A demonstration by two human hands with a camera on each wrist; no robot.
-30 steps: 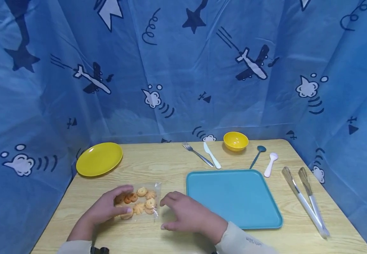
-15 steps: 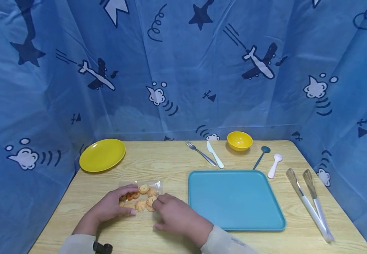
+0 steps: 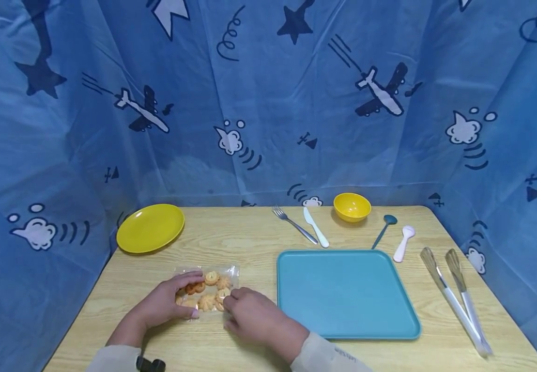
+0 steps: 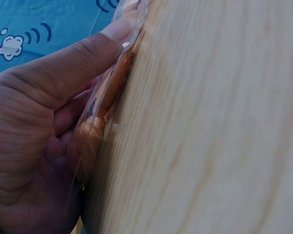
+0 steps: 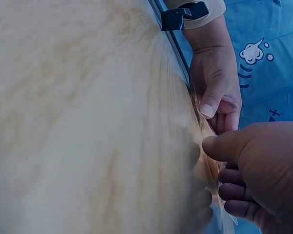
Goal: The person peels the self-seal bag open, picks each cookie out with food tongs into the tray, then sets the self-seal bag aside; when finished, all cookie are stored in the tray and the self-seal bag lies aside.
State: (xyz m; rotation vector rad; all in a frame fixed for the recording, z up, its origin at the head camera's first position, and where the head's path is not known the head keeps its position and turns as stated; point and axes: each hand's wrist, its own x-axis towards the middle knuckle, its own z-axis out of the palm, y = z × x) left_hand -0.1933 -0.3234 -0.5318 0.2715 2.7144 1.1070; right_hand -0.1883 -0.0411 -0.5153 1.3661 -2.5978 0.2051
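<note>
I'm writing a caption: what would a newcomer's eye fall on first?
Probably the blue airplane-print curtain behind and beside the wooden table. Then the teal tray, right of center. Left of it, the left hand and right hand hold a clear cookie bag.

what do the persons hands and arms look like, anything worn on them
The left hand and right hand are bare. Both arms wear pale grey-beige sleeves; the right sleeve has small dark lettering. A blocky black device sits at the left wrist.
</note>
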